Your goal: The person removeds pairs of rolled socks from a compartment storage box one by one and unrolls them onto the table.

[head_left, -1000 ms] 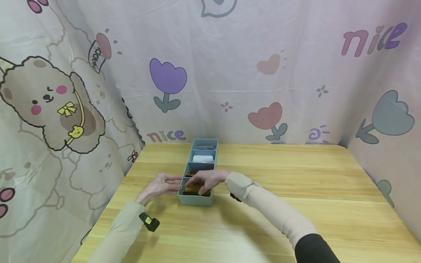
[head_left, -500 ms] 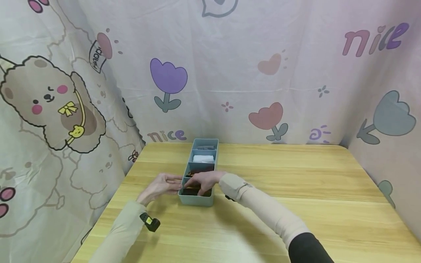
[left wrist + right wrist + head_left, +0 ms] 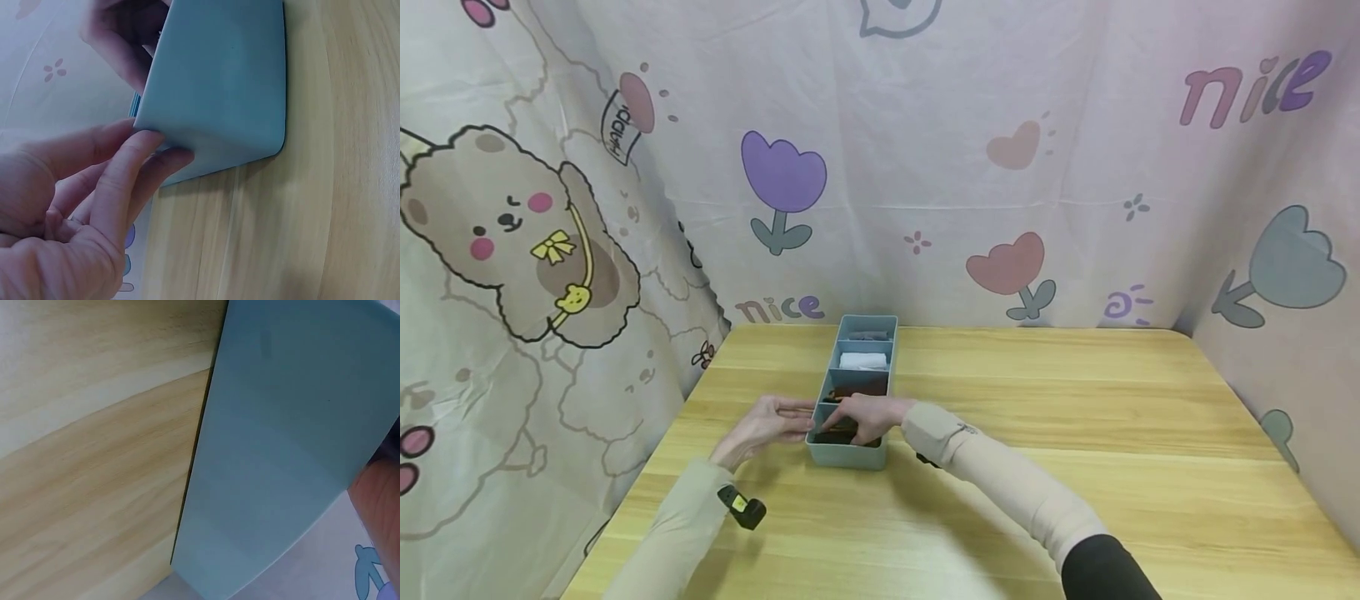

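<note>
A long blue-grey box (image 3: pixel 847 456) stands on the table, left of centre, running from near the back edge toward the person, with dividers making four compartments in a row. In the nearest compartment lies something dark (image 3: pixel 832 437), partly hidden by a hand. The next one back holds a dark brown item (image 3: pixel 868 388), the third a white, rolled-looking item (image 3: pixel 862 361), and the farthest a grey item (image 3: pixel 869 336) too small to make out.

The right hand (image 3: pixel 871 415) reaches over the box's right side, its fingertips down in the nearest compartment. Its thumb and index finger are apart; whether they grip the dark thing cannot be told, and the right wrist view shows mostly the outer wall of the box. The left hand (image 3: pixel 767 429) is at the box's left side, its fingers extended and close together, the tips touching the rim and outer wall near the front corner.

Both arms wear pale beige sleeves (image 3: pixel 1003 469), and a small black device (image 3: pixel 742 507) with a yellow patch sits at the left wrist. The table (image 3: pixel 1060 433) has light wood grain. Behind it hangs a pale curtain (image 3: pixel 895 125) printed with tulips, hearts and the word "nice"; a cartoon bear (image 3: pixel 512 237) appears at left.
</note>
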Tool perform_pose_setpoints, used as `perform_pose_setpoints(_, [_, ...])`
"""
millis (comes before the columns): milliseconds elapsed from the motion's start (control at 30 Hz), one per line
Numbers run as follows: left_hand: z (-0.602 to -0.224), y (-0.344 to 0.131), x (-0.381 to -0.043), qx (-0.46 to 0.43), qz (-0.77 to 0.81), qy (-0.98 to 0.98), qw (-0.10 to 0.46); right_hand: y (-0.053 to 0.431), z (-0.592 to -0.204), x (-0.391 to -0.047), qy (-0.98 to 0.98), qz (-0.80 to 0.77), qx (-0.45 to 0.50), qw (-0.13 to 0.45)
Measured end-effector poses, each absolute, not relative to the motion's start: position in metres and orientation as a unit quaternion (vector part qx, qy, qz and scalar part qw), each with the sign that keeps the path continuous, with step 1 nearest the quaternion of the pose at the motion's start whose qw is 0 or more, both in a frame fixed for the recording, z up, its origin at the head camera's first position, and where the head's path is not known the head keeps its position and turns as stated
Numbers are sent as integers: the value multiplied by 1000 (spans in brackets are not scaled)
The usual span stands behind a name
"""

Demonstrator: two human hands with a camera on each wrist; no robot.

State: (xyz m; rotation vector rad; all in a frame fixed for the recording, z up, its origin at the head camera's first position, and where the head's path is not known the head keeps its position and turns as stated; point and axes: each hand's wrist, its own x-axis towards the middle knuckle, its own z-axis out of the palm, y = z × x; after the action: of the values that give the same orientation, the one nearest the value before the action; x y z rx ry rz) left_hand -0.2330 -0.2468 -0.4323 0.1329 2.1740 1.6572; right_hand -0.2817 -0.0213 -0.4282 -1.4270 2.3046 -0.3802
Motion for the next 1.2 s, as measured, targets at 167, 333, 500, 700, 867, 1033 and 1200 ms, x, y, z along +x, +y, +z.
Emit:
perform_pose_setpoints(167, [-432, -244, -234, 40, 598, 776, 195, -15, -428, -281, 818, -167, -515, 193])
perform_pose_setpoints(333, [-433, -242, -231, 40, 603, 774, 186, -10, -431, -278, 817, -192, -516, 170])
perform_pose_setpoints(500, [-434, -241, -231, 37, 606, 776, 174, -2, -432, -274, 817, -229, -514, 128])
perform_pose_setpoints(700, [-437, -245, -232, 40, 592, 788, 164, 10, -430, -268, 811, -322, -478, 99])
perform_pose_setpoints(867, [-436, -248, -231, 49, 589, 790, 163, 24, -428, -264, 784, -430, -440, 84])
perform_pose_setpoints(1033, [-433, -251, -229, 51, 588, 792, 160, 41, -426, -264, 755, -507, -409, 75])
perform_pose_setpoints(1200, [-430, -254, -228, 66, 584, 792, 163, 68, -434, -266, 750, -535, -384, 71])
